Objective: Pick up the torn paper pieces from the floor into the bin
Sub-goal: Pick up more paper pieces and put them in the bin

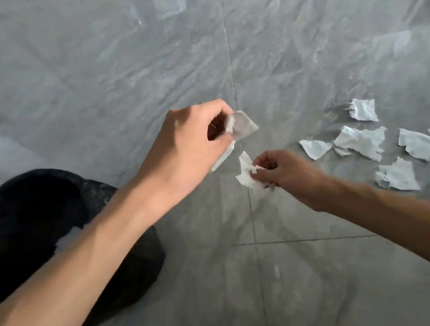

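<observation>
We are partway through the gathering step, with paper in both hands and plenty more lying on the grey tiled floor (278, 277). Our left hand (187, 150), just above the middle of the frame, is curled shut on a greyish scrap (242, 126) that sticks out past the fingertips, and a second strip seems to hang below the same grip. Our right hand (283, 173), just below and to the right of it, pinches a white torn piece (247, 175) between thumb and fingers; whether that piece is lifted or touches the tile we cannot tell, since the frame is a little blurred there. The two hands are near each other but apart. The rest of the torn pieces (361, 140) lie scattered at the right edge of the frame, some overlapping, none yet touched. The bin (129, 269) is the dark round shape at lower left, partly hidden behind our left forearm, so its opening is hard to read. As we judge it, the next move is either to pass the right hand's piece into the left hand's bundle or to swing both hands down and left over the bin and let go. That calls for carrying light, loose paper without shedding any, and for opening the fingers only once they are over the mouth of the bin.
</observation>
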`<action>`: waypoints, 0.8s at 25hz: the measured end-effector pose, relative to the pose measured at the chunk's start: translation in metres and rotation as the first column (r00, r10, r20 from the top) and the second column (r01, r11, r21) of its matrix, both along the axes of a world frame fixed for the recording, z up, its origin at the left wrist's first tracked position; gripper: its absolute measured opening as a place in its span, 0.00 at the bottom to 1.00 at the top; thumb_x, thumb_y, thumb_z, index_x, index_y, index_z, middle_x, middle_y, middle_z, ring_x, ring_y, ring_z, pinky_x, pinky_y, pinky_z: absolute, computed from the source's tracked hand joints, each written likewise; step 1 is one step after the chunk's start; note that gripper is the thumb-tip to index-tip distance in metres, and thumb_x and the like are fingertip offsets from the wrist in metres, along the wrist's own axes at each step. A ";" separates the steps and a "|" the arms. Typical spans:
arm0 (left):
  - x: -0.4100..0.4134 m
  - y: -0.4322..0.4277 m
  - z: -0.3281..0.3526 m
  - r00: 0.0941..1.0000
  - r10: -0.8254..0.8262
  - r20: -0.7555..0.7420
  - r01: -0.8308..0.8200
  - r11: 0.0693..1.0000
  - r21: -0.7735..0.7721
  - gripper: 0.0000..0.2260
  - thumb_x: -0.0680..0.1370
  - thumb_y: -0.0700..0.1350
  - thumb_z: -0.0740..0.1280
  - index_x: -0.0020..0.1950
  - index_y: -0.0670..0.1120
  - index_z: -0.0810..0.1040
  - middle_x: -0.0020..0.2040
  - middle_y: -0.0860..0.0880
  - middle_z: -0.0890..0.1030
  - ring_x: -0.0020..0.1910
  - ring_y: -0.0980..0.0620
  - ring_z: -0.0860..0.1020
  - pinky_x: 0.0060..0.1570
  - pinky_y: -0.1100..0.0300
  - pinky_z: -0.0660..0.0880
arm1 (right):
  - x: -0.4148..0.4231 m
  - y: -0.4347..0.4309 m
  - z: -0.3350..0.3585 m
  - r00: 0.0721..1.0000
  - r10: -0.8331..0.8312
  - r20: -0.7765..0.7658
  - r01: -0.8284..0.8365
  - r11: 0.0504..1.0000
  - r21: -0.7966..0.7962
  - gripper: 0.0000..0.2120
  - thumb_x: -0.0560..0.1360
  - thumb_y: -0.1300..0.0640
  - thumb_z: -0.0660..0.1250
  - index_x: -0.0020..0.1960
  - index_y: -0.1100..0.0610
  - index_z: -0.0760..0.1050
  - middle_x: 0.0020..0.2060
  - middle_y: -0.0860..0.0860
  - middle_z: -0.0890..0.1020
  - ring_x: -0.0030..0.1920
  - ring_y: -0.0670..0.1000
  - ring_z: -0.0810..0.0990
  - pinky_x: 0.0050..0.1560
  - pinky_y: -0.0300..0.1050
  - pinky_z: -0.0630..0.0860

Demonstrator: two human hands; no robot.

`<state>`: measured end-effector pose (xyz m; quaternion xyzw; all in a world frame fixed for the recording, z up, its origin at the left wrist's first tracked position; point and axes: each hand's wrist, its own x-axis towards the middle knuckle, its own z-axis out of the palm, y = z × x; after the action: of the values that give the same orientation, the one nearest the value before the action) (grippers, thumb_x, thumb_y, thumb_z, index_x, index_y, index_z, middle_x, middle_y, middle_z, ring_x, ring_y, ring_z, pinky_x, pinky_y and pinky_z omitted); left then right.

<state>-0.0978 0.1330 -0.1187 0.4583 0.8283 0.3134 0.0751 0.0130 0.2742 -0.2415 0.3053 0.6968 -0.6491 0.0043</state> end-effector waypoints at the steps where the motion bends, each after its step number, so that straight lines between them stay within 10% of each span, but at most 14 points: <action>1: -0.009 -0.023 0.015 0.999 0.042 -0.030 -0.042 0.999 0.008 0.04 0.73 0.43 0.68 0.39 0.50 0.75 0.31 0.55 0.77 0.31 0.60 0.74 0.33 0.71 0.67 | -0.016 -0.015 0.014 0.999 0.034 -0.038 -0.037 0.998 -0.058 0.02 0.74 0.65 0.67 0.43 0.61 0.76 0.32 0.53 0.77 0.29 0.47 0.72 0.32 0.39 0.67; 9: -0.074 -0.213 0.001 0.846 0.509 -0.156 -0.531 0.829 -0.178 0.06 0.72 0.41 0.70 0.39 0.51 0.75 0.34 0.49 0.81 0.37 0.48 0.80 0.35 0.62 0.69 | -0.123 -0.145 0.102 0.919 0.276 -0.282 -0.316 0.943 -0.107 0.03 0.72 0.64 0.69 0.40 0.60 0.77 0.35 0.56 0.78 0.30 0.49 0.72 0.33 0.41 0.69; 15: -0.074 -0.289 -0.057 0.805 0.594 0.000 -0.483 0.655 -0.581 0.15 0.72 0.39 0.70 0.58 0.47 0.77 0.50 0.46 0.83 0.50 0.46 0.81 0.54 0.52 0.76 | -0.172 -0.217 0.107 0.866 0.445 -0.228 -0.446 0.894 0.049 0.02 0.71 0.63 0.72 0.42 0.59 0.79 0.33 0.53 0.79 0.28 0.47 0.74 0.28 0.38 0.71; 20: -0.065 -0.289 -0.051 0.743 0.657 -0.128 -0.641 0.643 -0.419 0.21 0.72 0.35 0.65 0.65 0.47 0.72 0.58 0.45 0.79 0.56 0.46 0.78 0.55 0.51 0.75 | -0.175 -0.225 0.096 0.705 0.708 0.037 -0.659 0.636 0.400 0.18 0.69 0.61 0.74 0.59 0.57 0.80 0.55 0.52 0.83 0.53 0.49 0.81 0.58 0.44 0.76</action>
<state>-0.1625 -0.1556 -0.1695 0.0961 0.9837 0.1334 0.0734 -0.1624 0.0493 -0.1453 -0.0278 0.8718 -0.4666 0.1467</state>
